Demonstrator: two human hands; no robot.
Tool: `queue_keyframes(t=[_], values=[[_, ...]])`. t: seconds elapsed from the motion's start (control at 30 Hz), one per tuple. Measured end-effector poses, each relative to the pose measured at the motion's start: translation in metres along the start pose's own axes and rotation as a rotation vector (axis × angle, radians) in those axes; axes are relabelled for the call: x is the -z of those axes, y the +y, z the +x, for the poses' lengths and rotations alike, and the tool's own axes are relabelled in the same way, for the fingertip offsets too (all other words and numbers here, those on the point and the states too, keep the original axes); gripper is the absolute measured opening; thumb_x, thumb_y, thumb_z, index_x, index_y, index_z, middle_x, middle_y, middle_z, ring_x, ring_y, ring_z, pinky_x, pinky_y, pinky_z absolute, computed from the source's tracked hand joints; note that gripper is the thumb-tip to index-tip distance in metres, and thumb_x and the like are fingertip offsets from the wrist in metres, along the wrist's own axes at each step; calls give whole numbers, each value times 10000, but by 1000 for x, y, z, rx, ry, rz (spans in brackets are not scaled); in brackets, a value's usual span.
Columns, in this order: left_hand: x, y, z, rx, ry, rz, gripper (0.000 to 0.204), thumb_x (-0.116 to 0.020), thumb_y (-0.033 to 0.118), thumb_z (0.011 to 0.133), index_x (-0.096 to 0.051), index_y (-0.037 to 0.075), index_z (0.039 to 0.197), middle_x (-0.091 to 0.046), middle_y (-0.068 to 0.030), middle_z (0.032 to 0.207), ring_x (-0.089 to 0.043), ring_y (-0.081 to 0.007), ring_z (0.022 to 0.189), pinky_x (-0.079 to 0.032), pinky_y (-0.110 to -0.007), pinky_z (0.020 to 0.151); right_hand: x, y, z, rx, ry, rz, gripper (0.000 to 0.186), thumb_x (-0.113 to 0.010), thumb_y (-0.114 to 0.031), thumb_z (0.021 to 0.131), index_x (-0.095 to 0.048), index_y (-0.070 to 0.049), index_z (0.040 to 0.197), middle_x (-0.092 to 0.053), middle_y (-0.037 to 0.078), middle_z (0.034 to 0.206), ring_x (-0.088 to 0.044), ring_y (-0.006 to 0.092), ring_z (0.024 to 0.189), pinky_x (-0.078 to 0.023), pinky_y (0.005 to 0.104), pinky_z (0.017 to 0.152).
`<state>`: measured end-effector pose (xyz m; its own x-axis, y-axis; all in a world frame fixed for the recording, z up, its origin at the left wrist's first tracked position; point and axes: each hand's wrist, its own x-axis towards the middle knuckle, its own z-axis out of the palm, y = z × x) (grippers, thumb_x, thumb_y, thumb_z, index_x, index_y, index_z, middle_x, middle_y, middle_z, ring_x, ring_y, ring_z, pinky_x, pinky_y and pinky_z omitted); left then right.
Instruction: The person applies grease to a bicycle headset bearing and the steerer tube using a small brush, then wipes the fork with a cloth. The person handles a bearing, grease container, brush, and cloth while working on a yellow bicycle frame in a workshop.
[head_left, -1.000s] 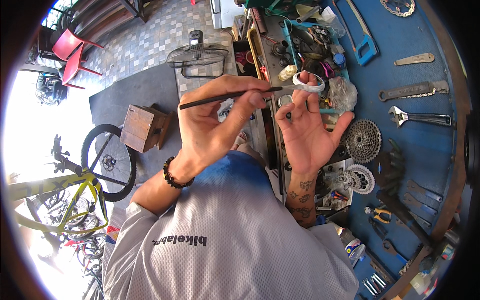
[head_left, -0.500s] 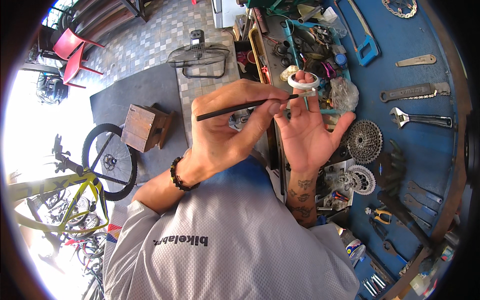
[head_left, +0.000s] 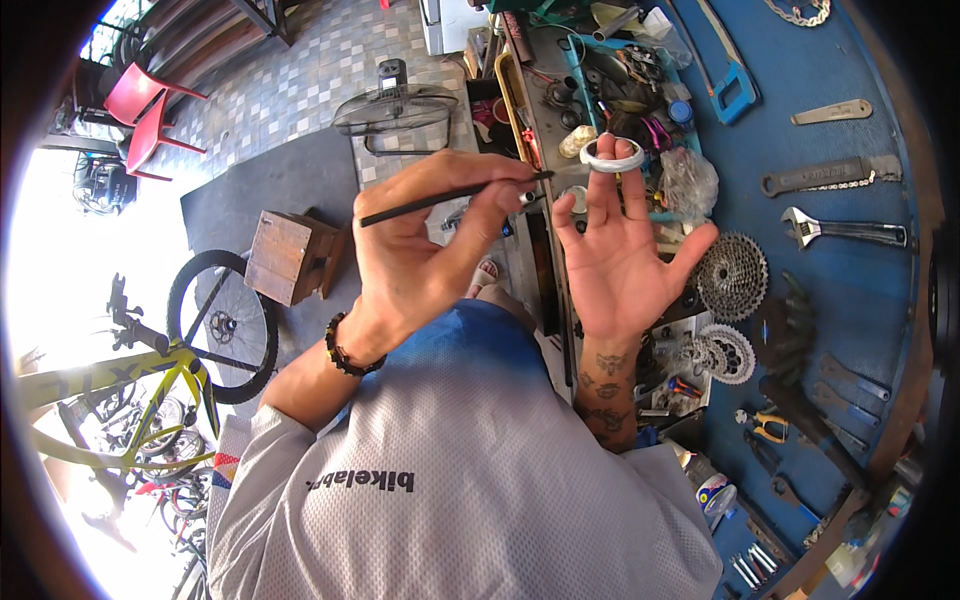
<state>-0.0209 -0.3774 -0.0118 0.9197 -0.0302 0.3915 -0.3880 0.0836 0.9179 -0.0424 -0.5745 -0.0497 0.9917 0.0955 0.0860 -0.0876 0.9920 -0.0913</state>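
My left hand (head_left: pixel 415 250), with a beaded bracelet at the wrist, pinches a thin black-handled brush (head_left: pixel 425 202) between thumb and fingers. Its tip points right, a short way from my other hand. My right hand (head_left: pixel 620 265) is turned palm up, fingers apart and thumb out to the side. Around two of its fingertips sits a white ring (head_left: pixel 612 163), shiny as if coated. What the ring is made of I cannot tell.
A cluttered bench (head_left: pixel 560 60) lies beyond my right hand. On the right, a blue tool board (head_left: pixel 800 150) carries a hacksaw (head_left: pixel 735 95), an adjustable wrench (head_left: pixel 845 230) and a cassette (head_left: pixel 732 275). A wooden box (head_left: pixel 290 255), a fan (head_left: pixel 395 115) and a yellow-green bike frame (head_left: pixel 120 365) are leftward.
My left hand has drawn the brush leftward, away from the white ring. Before, the brush's pale tip was at the ring. My right hand stays nearly in place, the ring still on its fingertips.
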Motion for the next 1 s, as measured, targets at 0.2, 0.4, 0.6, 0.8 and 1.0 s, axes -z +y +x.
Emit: queue_keyframes(t=[0.2, 0.4, 0.6, 0.8, 1.0], values=[[-14, 9, 8, -43, -4, -1, 165, -712, -53, 879, -761, -19, 1033, -781, -94, 967, -738, -161, 837, -569, -279, 755, 3, 11, -2, 73, 47, -289, 1126, -329, -890, 906, -319, -7, 1605, -253, 171, 1694, -323, 270, 1517, -291, 485, 1204], [-18, 11, 5, -23, 25, -47, 162, -712, -54, 888, -763, -27, 1040, -782, -95, 975, -735, -151, 849, -569, -277, 768, 7, 9, -2, 191, -92, -736, 1162, -302, -909, 896, -314, 12, 1604, -239, 213, 1690, -349, 274, 1502, -288, 455, 1199], [5, 5, -3, 36, -60, 16, 165, -642, -65, 965, -699, -109, 1113, -740, -174, 1050, -739, -232, 947, -605, -333, 832, 5, 4, -3, 267, -102, -812, 1200, -311, -918, 884, -295, 46, 1598, -193, 224, 1700, -338, 291, 1498, -279, 479, 1198], [6, 1, -4, 44, 18, -25, 160, -697, -64, 924, -744, -54, 1077, -771, -123, 983, -730, -153, 873, -567, -278, 783, 3, 4, -1, 325, -81, -1119, 1230, -331, -936, 861, -315, 61, 1581, -238, 245, 1681, -358, 319, 1495, -293, 486, 1192], [-2, 12, 3, -24, 4, -47, 174, -692, -87, 901, -745, -57, 1064, -775, -130, 988, -738, -161, 845, -570, -276, 766, 1, 8, -3, 340, -87, -1142, 1245, -361, -946, 843, -329, 62, 1573, -221, 262, 1682, -347, 335, 1504, -298, 478, 1194]])
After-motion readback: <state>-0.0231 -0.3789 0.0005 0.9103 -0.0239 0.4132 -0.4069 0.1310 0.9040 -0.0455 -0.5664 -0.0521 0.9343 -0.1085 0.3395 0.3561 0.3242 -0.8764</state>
